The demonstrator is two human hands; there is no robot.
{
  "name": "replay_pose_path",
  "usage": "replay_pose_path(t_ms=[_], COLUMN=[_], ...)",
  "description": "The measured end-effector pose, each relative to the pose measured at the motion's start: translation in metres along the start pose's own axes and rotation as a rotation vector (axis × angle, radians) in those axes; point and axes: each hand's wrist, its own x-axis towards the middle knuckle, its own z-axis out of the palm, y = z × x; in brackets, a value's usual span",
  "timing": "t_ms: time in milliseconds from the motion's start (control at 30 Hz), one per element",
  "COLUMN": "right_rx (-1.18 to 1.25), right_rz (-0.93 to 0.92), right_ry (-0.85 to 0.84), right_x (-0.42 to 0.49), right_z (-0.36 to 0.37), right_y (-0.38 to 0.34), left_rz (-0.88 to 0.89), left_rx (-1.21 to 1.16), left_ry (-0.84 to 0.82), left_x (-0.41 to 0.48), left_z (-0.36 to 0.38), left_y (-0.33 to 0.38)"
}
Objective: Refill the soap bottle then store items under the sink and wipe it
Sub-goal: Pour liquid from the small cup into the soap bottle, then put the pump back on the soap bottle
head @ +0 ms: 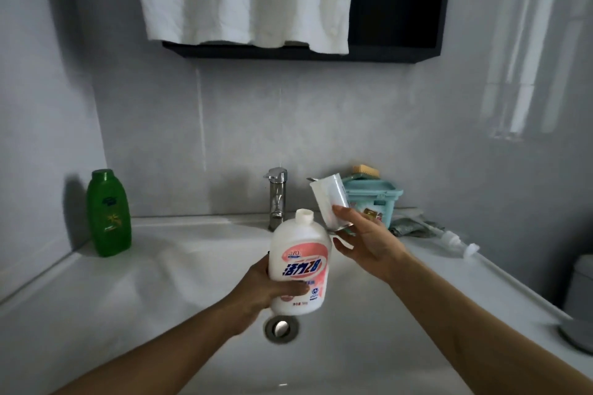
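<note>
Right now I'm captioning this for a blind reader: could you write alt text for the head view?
Over a white sink, a person's left hand grips an uncapped white soap bottle while the right hand holds a white container beside its neck. A green bottle, tap and teal basket stand behind.

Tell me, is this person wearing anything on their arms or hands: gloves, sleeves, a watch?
Nothing shows. The left hand and right hand are ungloved, and both forearms are bare down to the picture's edge, so no sleeve is in view. No watch or bracelet is visible at either wrist; the picture is too soft to rule out a thin ring.
</note>
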Motion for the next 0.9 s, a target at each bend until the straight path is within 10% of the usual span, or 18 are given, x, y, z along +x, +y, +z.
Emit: replay_pose_path(t_ms=[900], right_rx=[-0.966], right_rz=[-0.124], right_ry=[0.464], right_x=[-0.105], right_z=[-0.216], right_y=[-0.083], left_rz=[0.073], left_rx=[-0.100], left_ry=[-0.166], left_x=[0.004], left_z=[0.177], left_y=[0.066])
